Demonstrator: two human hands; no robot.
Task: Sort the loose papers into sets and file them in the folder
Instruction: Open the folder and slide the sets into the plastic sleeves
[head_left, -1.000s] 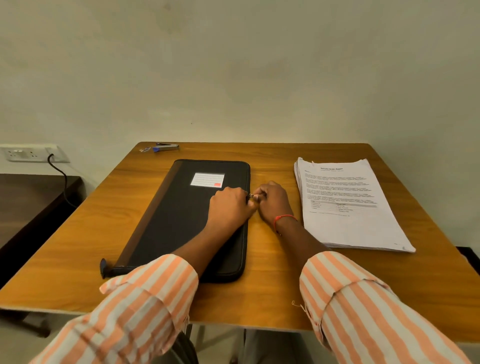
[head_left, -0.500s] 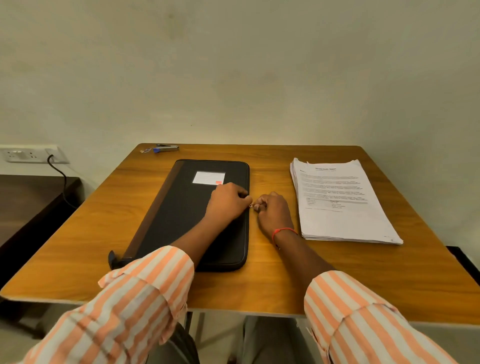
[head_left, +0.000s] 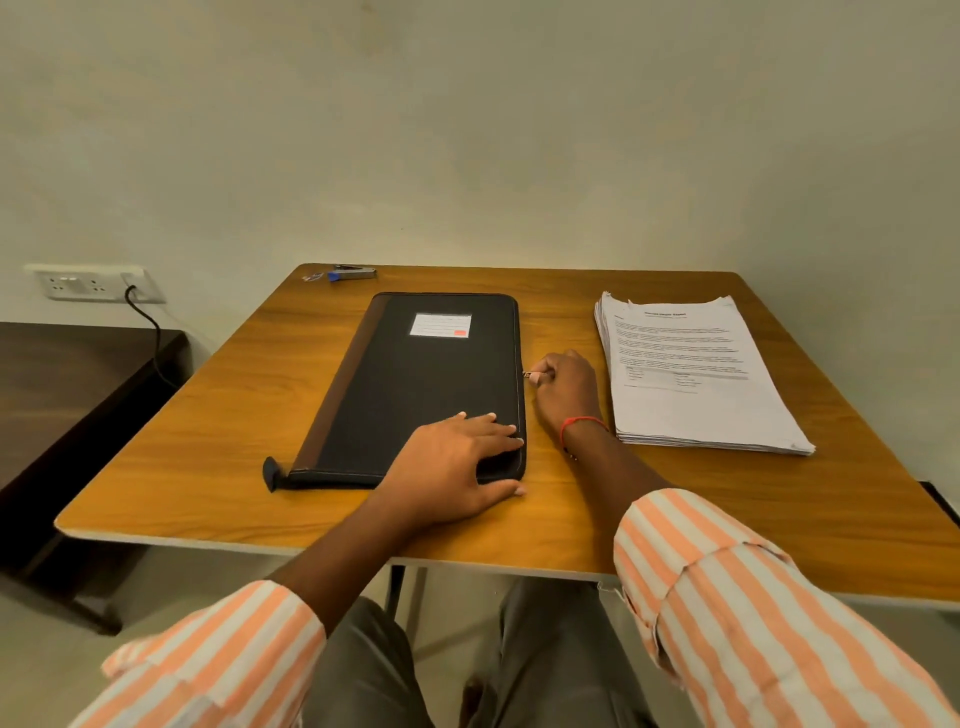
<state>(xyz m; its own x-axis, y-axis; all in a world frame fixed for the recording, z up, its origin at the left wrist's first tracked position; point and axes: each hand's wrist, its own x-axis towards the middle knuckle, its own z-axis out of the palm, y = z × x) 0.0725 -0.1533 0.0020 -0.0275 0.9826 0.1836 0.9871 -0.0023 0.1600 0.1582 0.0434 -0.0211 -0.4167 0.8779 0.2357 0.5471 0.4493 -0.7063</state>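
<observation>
Nothing can be read: the top sheet of the paper stack bears a bold heading, lines of print and a small table, all too blurred, and the white label on the black folder shows only faint lines and a red patch.

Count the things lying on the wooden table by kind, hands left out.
Black zipped rectangular folder: 1
Stack of white printed papers: 1
Blue and silver metal stapler: 1
Small unclear item beside the stapler: 1
Total: 4
</observation>
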